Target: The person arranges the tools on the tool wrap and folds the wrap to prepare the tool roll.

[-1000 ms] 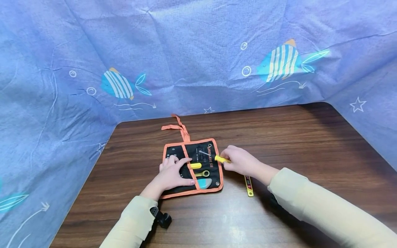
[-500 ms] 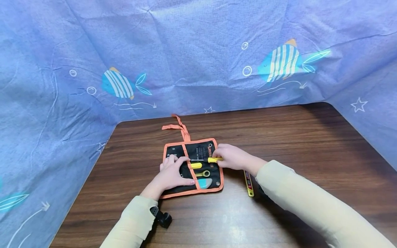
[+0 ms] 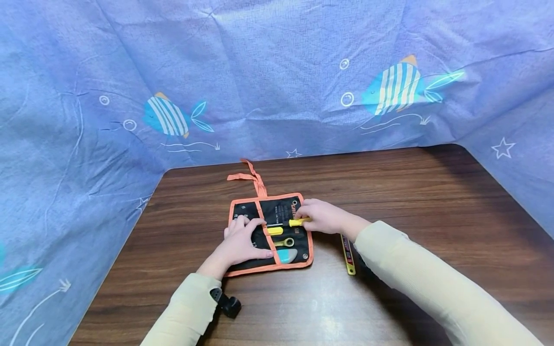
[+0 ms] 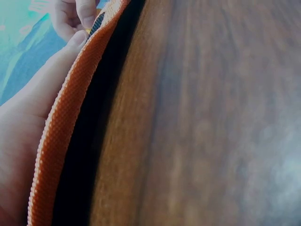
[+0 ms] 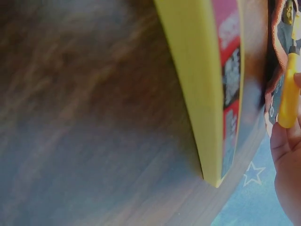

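Observation:
A black tool pouch with orange trim lies spread on the table. My left hand rests on its left part, fingers spread, index fingertip and thumb at the orange pocket edge. My right hand pinches the yellow handle of a screwdriver, also seen as a yellow screwdriver in the right wrist view. Its metal shaft points left, the tip right at the pocket edge near my left index finger. Below it, a yellow handle, a ring-ended wrench and a teal-and-grey rounded tool stick out of the pocket.
A flat yellow bar with a red and black label and a hole in its end lies right of the pouch, partly under my right forearm. Orange ties stretch from the pouch's far edge. A blue fish-print cloth hangs behind the wooden table.
My right hand has moved left over the pouch with the screwdriver. The shaft, tilted before, now lines up with the pocket, its tip at the edge. My left hand has stayed in place.

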Demonstrator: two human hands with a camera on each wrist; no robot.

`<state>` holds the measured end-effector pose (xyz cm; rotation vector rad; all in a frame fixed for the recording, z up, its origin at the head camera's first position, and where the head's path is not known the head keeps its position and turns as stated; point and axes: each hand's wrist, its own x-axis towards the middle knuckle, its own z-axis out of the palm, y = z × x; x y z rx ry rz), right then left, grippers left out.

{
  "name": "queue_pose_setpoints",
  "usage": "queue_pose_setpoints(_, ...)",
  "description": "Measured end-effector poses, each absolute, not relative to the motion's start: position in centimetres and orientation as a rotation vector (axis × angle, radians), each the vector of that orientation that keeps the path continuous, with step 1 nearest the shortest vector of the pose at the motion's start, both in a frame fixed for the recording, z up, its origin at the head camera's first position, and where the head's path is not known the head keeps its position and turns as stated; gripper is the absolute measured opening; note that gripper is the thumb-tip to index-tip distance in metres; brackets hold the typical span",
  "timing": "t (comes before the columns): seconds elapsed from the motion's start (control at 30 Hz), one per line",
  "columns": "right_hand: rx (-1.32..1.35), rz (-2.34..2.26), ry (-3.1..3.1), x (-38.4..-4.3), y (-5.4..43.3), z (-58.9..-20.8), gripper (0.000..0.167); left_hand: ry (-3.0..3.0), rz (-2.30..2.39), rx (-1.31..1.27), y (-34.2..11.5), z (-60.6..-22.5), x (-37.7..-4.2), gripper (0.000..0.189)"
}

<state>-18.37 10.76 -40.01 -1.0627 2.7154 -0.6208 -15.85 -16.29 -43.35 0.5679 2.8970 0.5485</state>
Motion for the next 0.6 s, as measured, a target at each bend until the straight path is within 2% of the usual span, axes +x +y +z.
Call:
queue_pose_setpoints(0.33, -1.088, -0.601, 2.711, -18.9, 9.2, -40.7, 0.020, 2.896, 0.544, 0.579, -16.4, -43.4, -15.8, 0.084)
queue_pose_setpoints(0.6, -1.022, -0.591, 2.734, -19.1, 8.7, -40.9, 0.028, 2.891, 0.545, 0.599, -16.6, -43.3, -15.9, 0.085)
